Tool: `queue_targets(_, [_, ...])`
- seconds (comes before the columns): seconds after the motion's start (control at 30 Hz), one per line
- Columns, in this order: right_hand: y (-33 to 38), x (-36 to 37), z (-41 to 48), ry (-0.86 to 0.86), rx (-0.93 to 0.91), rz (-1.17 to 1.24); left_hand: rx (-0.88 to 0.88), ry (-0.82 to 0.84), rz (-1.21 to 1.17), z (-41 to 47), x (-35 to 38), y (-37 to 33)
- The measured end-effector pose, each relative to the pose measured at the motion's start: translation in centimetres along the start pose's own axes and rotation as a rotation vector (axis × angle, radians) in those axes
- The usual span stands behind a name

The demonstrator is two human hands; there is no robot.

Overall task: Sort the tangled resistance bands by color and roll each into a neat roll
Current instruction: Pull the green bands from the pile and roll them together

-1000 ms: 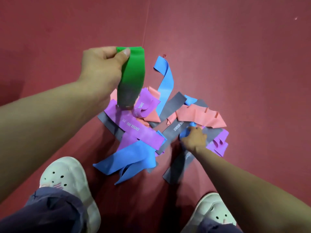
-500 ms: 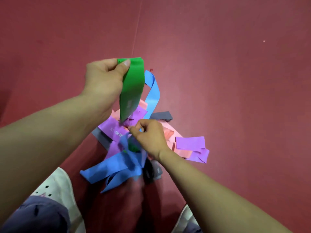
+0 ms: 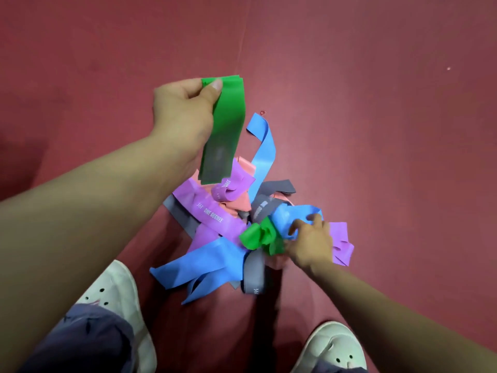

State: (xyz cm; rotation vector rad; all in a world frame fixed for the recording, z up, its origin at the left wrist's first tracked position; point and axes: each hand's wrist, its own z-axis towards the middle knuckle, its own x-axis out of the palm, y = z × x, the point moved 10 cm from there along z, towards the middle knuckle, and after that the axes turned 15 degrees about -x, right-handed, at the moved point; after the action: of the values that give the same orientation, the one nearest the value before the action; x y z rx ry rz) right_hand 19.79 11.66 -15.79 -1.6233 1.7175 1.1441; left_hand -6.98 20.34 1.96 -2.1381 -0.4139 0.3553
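Note:
A tangled heap of resistance bands lies on the red floor: blue [image 3: 204, 265], purple [image 3: 215, 215], pink [image 3: 236, 204] and grey [image 3: 254, 273] strips cross one another. My left hand [image 3: 183, 114] holds a green band [image 3: 226, 130] up above the heap, pinched at its top edge so that it hangs down. My right hand [image 3: 309, 240] is down in the heap's right side, fingers curled into a bunch of blue band [image 3: 293, 216] with a crumpled second green band [image 3: 259, 235] just left of it. Which strip the fingers grip is partly hidden.
My two white shoes [image 3: 113, 294] [image 3: 333, 348] stand at the near edge, left and right of the heap. A seam [image 3: 242, 36] runs across the red floor behind the bands. A tiny red speck [image 3: 262, 112] lies by the far blue end.
My right hand moved from the middle of the heap to its right side and dragged bands with it, uncovering a crumpled green band. My left hand still holds the green band aloft.

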Motion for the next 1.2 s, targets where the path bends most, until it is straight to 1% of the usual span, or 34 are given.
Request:
queue_targets(0.1, [5.0,1.6,1.0,-0.024,-0.152,0.059,-0.002,-0.011,0.021,0.1,-0.3,0.1])
queue_targets(0.17, [6.9,2.7,1.5,-0.018,-0.174,0.111,-0.010,-0.012,0.023,0.2,-0.4,0.2])
queue_targets(0.23, [7.2,4.2,1.8,0.039,-0.138,0.151,-0.012,-0.010,0.013,0.2,-0.5,0.3])
queue_targets(0.33, [6.0,6.0,1.3,0.140,-0.074,0.111,-0.017,-0.006,0.001,0.4,-0.4,0.4])
queue_targets(0.37, [5.7,6.1,1.1,0.143,-0.086,0.076,-0.020,-0.002,-0.002,0.4,-0.4,0.5])
queue_targets(0.43, [5.5,5.9,0.7,0.096,-0.136,0.051,-0.024,0.003,-0.004,0.4,-0.3,0.6])
queue_targets(0.53, [5.0,5.2,0.6,0.041,-0.178,0.129,-0.022,0.005,0.009,0.1,-0.1,0.6])
queue_targets(0.63, [3.5,4.2,0.8,-0.014,-0.090,0.242,-0.020,-0.001,0.019,-0.1,-0.1,0.5])
queue_targets(0.77, [1.2,1.6,0.3,-0.202,0.102,0.464,-0.016,-0.005,0.024,-0.8,-0.1,0.0])
queue_targets(0.8, [0.5,1.2,0.0,-0.219,0.160,0.506,-0.013,-0.001,0.024,-1.1,0.0,-0.2])
queue_targets(0.83, [-0.3,1.3,-0.4,-0.199,0.227,0.532,-0.008,0.005,0.022,-1.5,0.1,-0.5])
queue_targets(0.93, [-1.3,1.8,-2.7,-0.003,0.409,0.585,-0.004,0.027,-0.008,-3.0,0.0,-1.2])
queue_targets(0.97, [-1.1,1.9,-3.3,0.031,0.435,0.673,-0.003,0.030,-0.020,-3.5,-0.1,-1.4])
queue_targets(1.0, [-0.3,1.5,-3.8,0.040,0.425,0.810,-0.001,0.034,-0.037,-4.3,-0.3,-1.7])
queue_targets(1.07, [2.6,-1.1,-4.6,-0.029,0.363,1.157,0.002,0.049,-0.075,-5.8,-0.5,-2.1])
queue_targets(1.13, [6.2,-5.2,-5.7,-0.070,0.253,1.426,0.002,0.059,-0.100,-7.3,-0.7,-2.4])
queue_targets(1.2, [9.3,-9.9,-7.0,-0.128,0.105,1.606,0.022,0.062,-0.087,-8.9,-0.8,-2.8])
